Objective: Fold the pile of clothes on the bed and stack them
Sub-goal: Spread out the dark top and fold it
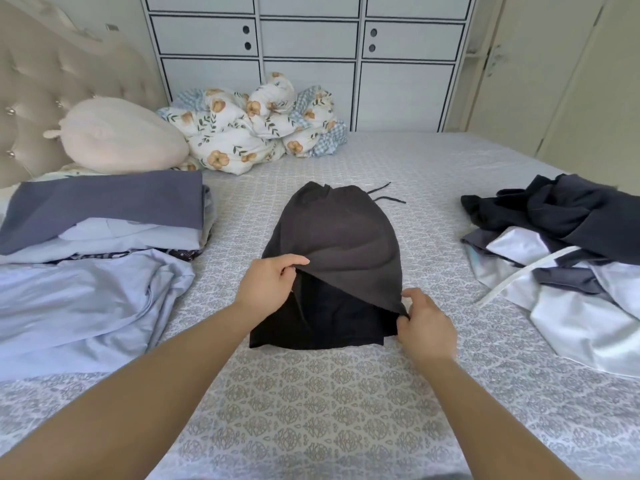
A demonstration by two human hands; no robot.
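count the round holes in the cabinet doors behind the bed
4: two stacked on the left door, two stacked on the right door. The crumpled quilt may hide others lower down.

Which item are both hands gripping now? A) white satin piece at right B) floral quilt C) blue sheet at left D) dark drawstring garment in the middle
D: the left hand and right hand each pinch the lifted near edge of the dark garment lying mid-bed.

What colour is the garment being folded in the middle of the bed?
The garment is dark charcoal grey, nearly black, shown in the head view.
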